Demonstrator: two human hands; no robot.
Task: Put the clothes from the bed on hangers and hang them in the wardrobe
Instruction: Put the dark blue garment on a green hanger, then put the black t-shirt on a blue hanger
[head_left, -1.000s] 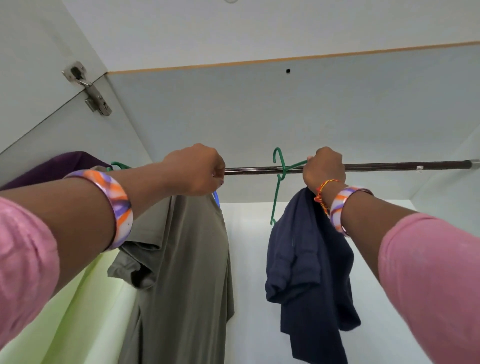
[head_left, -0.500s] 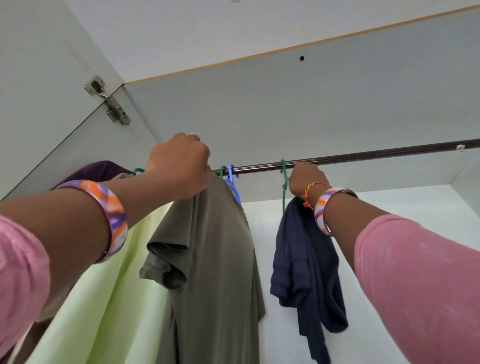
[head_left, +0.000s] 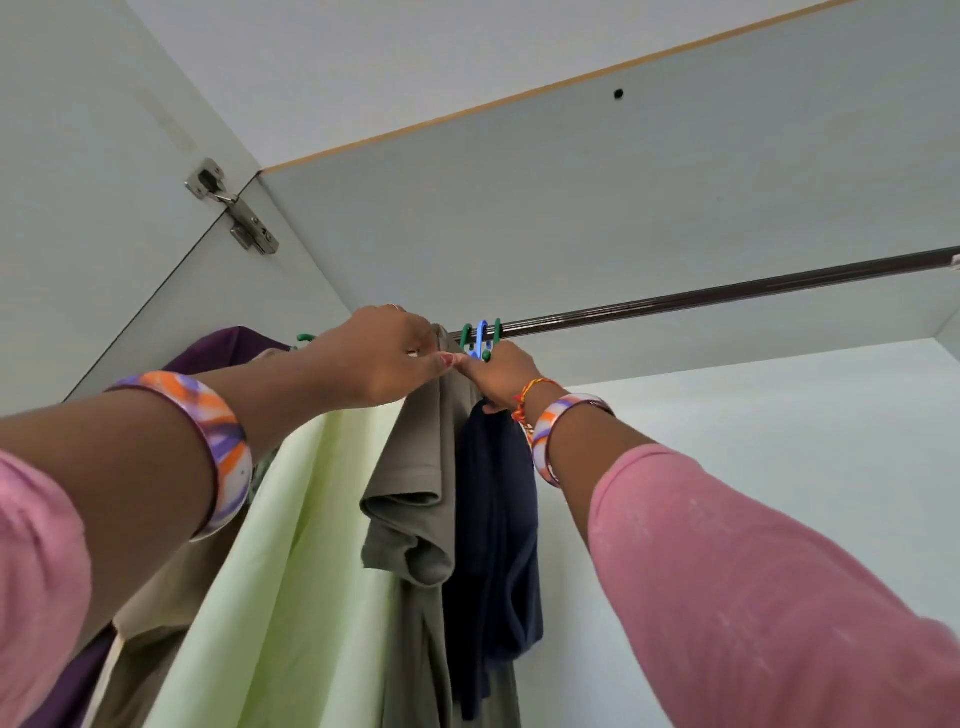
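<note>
A dark metal wardrobe rail (head_left: 727, 296) runs across the upper right. An olive shirt (head_left: 415, 493) hangs from it on a blue hanger (head_left: 480, 338). My left hand (head_left: 379, 358) pinches the top of that shirt just below the rail. Pressed against the shirt's right side hangs a navy garment (head_left: 493, 519) on a green hanger (head_left: 496, 332). My right hand (head_left: 501, 374) grips that hanger right under its hook. The two hands almost touch. Both hanger bodies are hidden by cloth and hands.
Left of the olive shirt hang a light green garment (head_left: 291, 571), a beige one (head_left: 156, 623) and a purple one (head_left: 228, 343). The open wardrobe door with its metal hinge (head_left: 234, 208) is at the left. The rail is bare to the right of my hands.
My right hand slid the green hanger with the navy garment left along the rail until it met the olive shirt. My left hand stayed at the olive shirt's top.
</note>
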